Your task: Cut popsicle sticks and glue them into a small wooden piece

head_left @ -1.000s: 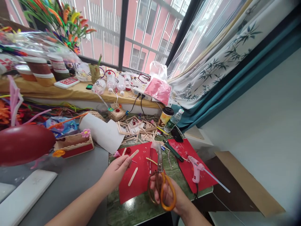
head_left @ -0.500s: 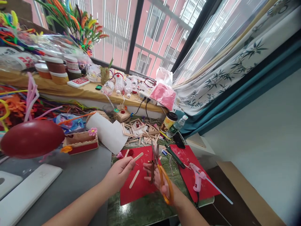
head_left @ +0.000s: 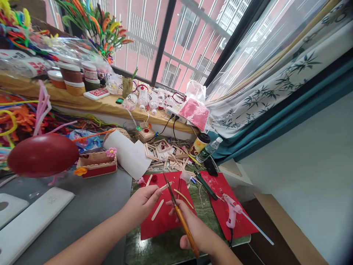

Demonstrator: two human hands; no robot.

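Note:
My left hand (head_left: 147,200) pinches a pale wooden stick (head_left: 166,186) that points up and to the right. In my right hand (head_left: 193,224) are scissors (head_left: 178,209) with orange handles, their blades reaching up to the stick's free end. Whether the blades touch the stick is hard to tell. Below both hands lies a red sheet (head_left: 150,230), with another wooden stick (head_left: 157,210) on it. A thin yellowish strip (head_left: 183,198) is just above my right hand.
A pink glue gun (head_left: 232,211) rests on a second red sheet (head_left: 220,221) at the right. Behind are a sticks pile (head_left: 179,160), a bottle (head_left: 209,150) and a cup (head_left: 199,143). A red balloon (head_left: 42,155) and a small box (head_left: 99,167) are at the left.
The scissors have turned and moved left, so their blades are now at the stick. A brown object by my right hand's fingers is no longer there. My left hand still holds the stick.

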